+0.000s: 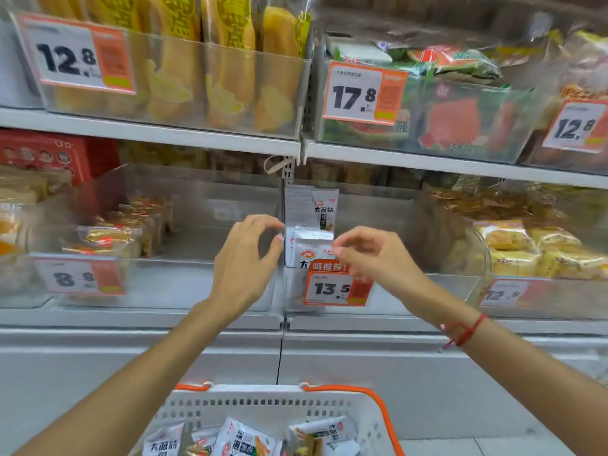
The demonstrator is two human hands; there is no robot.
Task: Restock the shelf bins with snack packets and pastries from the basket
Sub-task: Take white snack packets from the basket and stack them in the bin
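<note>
A shop: shelves (158, 131) of packaged snacks in clear bins (177, 90) with price tags (357, 93)

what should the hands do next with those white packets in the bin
Probably let go and reach down for more. Both hands, left hand and right hand, are at the white packets standing in the clear bin, while the basket below still holds more.

Clear glossy plastic bins (204, 205) – shiny film packets (312, 248) – white perforated plastic basket (263, 403)

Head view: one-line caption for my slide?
Both hands, left and right, straighten white snack packets in the 13.5 bin.
</note>
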